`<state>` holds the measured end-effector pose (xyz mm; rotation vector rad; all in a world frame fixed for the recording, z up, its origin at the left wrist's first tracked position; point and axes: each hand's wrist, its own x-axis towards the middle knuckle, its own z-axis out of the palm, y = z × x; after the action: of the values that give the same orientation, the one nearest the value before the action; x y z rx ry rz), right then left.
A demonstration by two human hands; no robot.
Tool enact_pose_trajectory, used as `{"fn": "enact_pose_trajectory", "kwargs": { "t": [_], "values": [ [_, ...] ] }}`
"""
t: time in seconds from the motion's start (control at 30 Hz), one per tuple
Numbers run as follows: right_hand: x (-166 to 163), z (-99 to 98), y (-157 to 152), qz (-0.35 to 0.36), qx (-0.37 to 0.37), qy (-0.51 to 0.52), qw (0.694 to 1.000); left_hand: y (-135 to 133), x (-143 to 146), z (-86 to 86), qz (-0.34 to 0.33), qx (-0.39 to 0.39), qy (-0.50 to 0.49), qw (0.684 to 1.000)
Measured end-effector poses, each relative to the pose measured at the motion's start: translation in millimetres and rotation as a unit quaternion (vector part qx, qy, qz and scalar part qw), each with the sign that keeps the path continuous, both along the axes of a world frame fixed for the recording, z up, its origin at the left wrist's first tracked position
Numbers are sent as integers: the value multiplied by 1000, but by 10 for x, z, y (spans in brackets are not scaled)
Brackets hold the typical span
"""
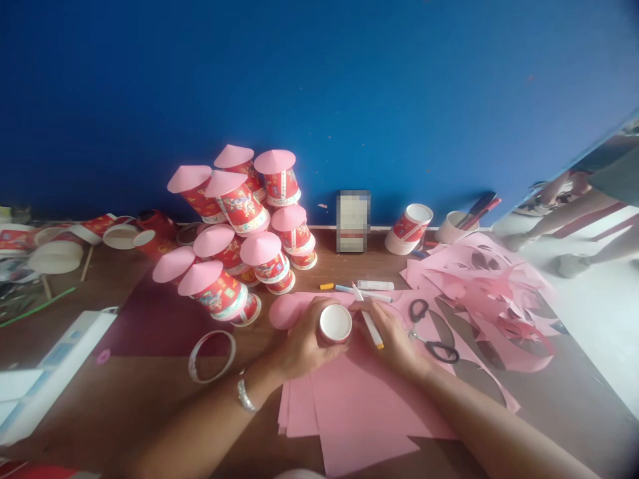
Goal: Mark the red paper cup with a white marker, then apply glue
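Observation:
My left hand [304,342] is wrapped round a paper cup [335,324] whose round white face points up at me. In my right hand [392,332] is a white marker [370,324] with a yellow end, its tip pointing away near the cup. Both hands are over overlapping sheets of pink paper [359,399]. A pink paper disc [285,313] lies just beyond my left hand. Black-handled scissors [434,342] rest on the paper to the right of my right hand. More markers [375,285] lie beyond the hands.
Stacked red cups with pink cone tops [239,206] stand at the back left. A tape roll [212,356] lies left. Pink paper scraps [489,299] heap at the right, before a pen cup [456,227] and red cup [412,226]. A blue wall [319,86] rises behind.

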<state>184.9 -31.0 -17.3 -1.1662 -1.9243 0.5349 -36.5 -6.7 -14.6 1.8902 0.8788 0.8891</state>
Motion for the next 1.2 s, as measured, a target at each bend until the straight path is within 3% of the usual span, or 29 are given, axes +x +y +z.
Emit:
{"fn": "enact_pose_trajectory", "kwargs": {
  "t": [0.33, 0.6, 0.8, 0.93, 1.03, 1.2],
  "values": [
    [20, 22, 37, 7, 20, -14, 1000, 20, -4, 9, -10, 18, -24, 1000],
    [21, 45, 27, 5, 17, -1, 1000, 47, -62, 6, -48, -22, -31, 998],
    [-16, 91, -5, -42, -32, 18, 998, 78, -51, -30, -55, -19, -41, 997],
    [-17, 103, -25, -24, -66, 9, 997, 92, -43, -30, -63, -24, -60, 996],
    [-5, 61, -25, -58, -76, 11, 995, 89, -42, -9, -74, -35, -52, 995],
    [30, -40, 25, -49, -77, 26, 996, 105, -32, -8, -90, -61, -70, 992]
  ]
}}
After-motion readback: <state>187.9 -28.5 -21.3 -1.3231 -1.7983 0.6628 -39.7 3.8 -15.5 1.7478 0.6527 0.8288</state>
